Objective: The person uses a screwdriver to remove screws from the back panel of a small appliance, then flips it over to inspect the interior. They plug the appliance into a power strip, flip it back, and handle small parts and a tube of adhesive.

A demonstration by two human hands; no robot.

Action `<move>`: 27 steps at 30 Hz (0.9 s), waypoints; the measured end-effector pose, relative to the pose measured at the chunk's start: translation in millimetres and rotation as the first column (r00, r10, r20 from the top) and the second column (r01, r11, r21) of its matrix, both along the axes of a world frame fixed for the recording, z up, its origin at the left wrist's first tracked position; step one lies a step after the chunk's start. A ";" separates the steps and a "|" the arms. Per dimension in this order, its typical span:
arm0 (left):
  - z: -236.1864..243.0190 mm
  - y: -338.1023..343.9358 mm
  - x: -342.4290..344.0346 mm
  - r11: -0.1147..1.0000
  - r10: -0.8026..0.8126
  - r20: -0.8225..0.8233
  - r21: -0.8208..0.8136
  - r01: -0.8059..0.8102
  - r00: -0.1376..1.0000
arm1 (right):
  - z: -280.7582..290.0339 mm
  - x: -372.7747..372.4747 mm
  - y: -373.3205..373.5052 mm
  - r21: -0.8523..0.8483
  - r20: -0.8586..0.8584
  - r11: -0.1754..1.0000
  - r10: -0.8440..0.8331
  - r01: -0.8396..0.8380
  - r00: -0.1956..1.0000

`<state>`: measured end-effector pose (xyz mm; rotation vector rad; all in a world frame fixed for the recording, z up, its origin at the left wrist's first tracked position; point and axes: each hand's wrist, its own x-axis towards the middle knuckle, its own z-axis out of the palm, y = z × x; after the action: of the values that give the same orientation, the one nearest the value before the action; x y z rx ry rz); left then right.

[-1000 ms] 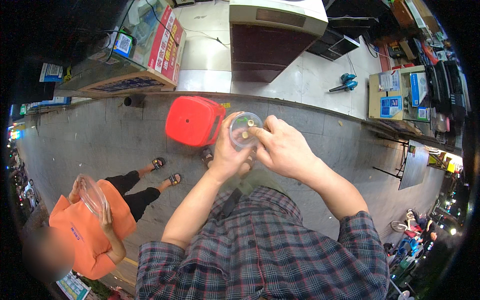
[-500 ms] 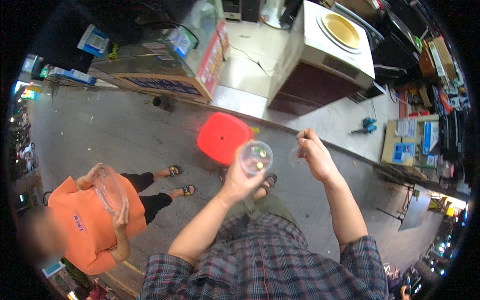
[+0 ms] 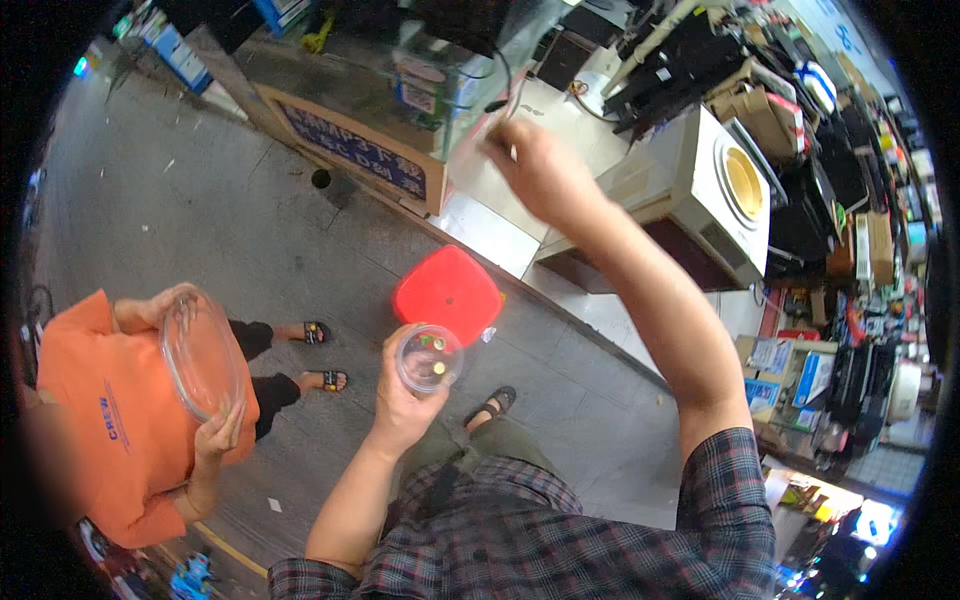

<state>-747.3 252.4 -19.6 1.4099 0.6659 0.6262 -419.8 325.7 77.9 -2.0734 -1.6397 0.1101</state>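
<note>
My left hand (image 3: 402,405) is wrapped round a clear round plastic cup (image 3: 430,360), held upright in front of my waist. A few small green and pale yellow pieces lie in it. Out ahead, my right hand (image 3: 540,170) is raised near the corner of a glass display case (image 3: 445,100). Its fingers are curled together and blurred, and what they hold cannot be made out. Below the cup's far side stands a red plastic stool (image 3: 447,290).
At my left a person in an orange shirt (image 3: 110,400) holds a clear oval container (image 3: 200,355). A white cabinet (image 3: 690,190) with a round yellowish top opening stands ahead right, on the tiled step (image 3: 490,230). Cluttered shelves and boxes (image 3: 785,370) line the right side.
My right hand, which held a thin clear plastic piece, has swung forward and left toward the glass case. The cup has moved left and nearer. My view has turned.
</note>
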 end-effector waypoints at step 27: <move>-1.3 63.2 13.6 0.998 -0.011 -0.108 -0.069 0.004 0.994 | -25.5 -113.3 -14.1 -0.245 0.255 0.626 0.778 -0.740 0.574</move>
<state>-733.7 315.6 -21.0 1.3894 0.7608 0.5187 -533.2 311.7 52.4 -1.3220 -2.7248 0.1352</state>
